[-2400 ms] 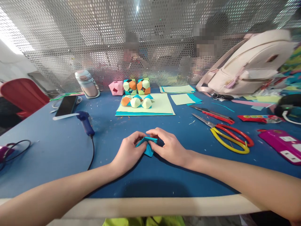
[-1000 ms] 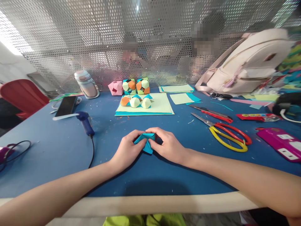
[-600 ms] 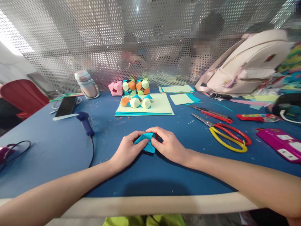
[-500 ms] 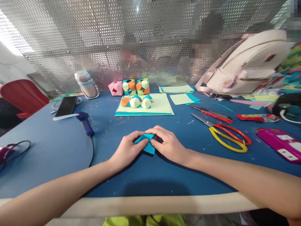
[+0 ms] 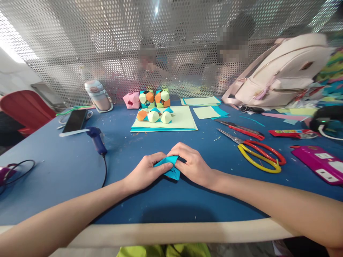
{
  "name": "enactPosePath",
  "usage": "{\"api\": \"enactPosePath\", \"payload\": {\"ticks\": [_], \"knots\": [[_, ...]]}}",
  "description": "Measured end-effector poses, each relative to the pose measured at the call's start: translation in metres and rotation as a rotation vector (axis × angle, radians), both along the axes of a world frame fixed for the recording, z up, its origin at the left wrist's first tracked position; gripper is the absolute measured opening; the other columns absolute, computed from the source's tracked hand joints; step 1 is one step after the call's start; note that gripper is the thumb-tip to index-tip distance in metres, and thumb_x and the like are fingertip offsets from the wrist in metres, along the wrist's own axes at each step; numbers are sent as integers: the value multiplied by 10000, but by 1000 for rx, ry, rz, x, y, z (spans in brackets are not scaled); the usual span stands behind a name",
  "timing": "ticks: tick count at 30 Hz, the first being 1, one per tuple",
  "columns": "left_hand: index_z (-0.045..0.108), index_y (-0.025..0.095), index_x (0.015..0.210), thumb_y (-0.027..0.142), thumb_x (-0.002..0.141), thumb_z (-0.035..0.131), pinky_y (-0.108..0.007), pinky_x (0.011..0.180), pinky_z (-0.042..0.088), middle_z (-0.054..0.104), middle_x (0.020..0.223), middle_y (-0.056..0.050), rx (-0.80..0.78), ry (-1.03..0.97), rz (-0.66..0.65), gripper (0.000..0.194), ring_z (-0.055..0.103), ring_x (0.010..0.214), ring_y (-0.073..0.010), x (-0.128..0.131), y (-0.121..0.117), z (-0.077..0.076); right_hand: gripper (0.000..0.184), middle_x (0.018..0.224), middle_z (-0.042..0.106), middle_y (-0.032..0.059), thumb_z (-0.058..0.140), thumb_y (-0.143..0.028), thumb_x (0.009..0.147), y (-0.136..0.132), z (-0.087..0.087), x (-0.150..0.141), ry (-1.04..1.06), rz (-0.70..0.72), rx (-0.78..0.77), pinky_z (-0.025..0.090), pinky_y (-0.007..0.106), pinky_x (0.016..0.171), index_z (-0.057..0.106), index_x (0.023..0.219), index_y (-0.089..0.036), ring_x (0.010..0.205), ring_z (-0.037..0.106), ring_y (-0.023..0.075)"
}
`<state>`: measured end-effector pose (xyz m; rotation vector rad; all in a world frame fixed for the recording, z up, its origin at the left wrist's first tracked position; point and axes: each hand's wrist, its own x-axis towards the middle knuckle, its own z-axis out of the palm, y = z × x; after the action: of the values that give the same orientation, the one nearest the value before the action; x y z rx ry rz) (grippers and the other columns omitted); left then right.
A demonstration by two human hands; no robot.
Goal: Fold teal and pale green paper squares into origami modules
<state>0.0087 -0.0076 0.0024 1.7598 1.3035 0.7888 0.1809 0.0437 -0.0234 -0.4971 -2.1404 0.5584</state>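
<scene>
Between my two hands is a small folded piece of blue paper (image 5: 174,173), just above the blue tabletop near its front middle. My left hand (image 5: 150,167) pinches its left side, thumb lying across the paper. On the other side, my right hand (image 5: 190,161) grips the upper right part with thumb and bent fingers. Some fingertips are hidden behind the paper. Beyond my hands, several small folded paper pieces (image 5: 153,116) in orange, cream and blue rest on a stack of cream and blue sheets (image 5: 182,119).
Scissors (image 5: 257,157), a utility knife (image 5: 241,129) and a purple power strip (image 5: 316,164) lie at right. A glue gun (image 5: 98,140), phone (image 5: 75,120) and bottle (image 5: 99,96) are at left. Folded paper balls (image 5: 147,99) and a backpack (image 5: 284,75) stand before the perforated metal screen (image 5: 112,53).
The blue paper has turned and tilted slightly between my fingers, its lower corner shifting a little right and nearer. My left thumb has slid right across it.
</scene>
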Motion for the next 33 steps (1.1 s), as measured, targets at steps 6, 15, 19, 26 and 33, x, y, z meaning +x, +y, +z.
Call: {"api": "enactPosePath", "payload": {"ticks": [6, 15, 19, 26, 33], "knots": [[651, 143, 894, 396, 862, 500, -243, 728, 410, 584, 836, -6, -5, 28, -69, 297, 509, 786, -148, -3, 2, -2, 116, 838, 604, 25, 541, -89, 836, 0, 0, 3, -60, -10, 72, 388, 287, 716, 604, 865, -182, 804, 565, 145], [631, 135, 858, 415, 866, 483, -238, 709, 415, 568, 810, -4, -34, 40, -76, 316, 504, 772, -146, -3, 2, 0, 112, 831, 610, 13, 528, -101, 855, -1, 2, 3, -64, -12, 68, 351, 271, 722, 604, 841, -183, 796, 561, 124], [639, 133, 901, 417, 868, 483, -253, 756, 429, 597, 864, -18, -35, 33, -83, 325, 527, 820, -162, -4, 2, -2, 120, 841, 611, 13, 516, -96, 852, -2, 2, 3, -74, -16, 64, 350, 271, 724, 598, 845, -183, 796, 560, 124], [641, 141, 907, 387, 862, 500, -292, 851, 436, 630, 904, -32, -33, -16, -152, 286, 556, 930, -204, -3, 3, -3, 178, 845, 607, 13, 517, -72, 797, 1, 0, 4, -59, 36, 98, 357, 286, 728, 608, 886, -196, 802, 572, 137], [639, 145, 825, 392, 871, 484, -299, 840, 454, 641, 896, -41, -37, -19, -150, 295, 569, 932, -211, -3, 3, -1, 199, 818, 611, 6, 484, -65, 809, 1, 0, 4, -48, 49, 114, 356, 297, 725, 608, 858, -213, 792, 580, 134]]}}
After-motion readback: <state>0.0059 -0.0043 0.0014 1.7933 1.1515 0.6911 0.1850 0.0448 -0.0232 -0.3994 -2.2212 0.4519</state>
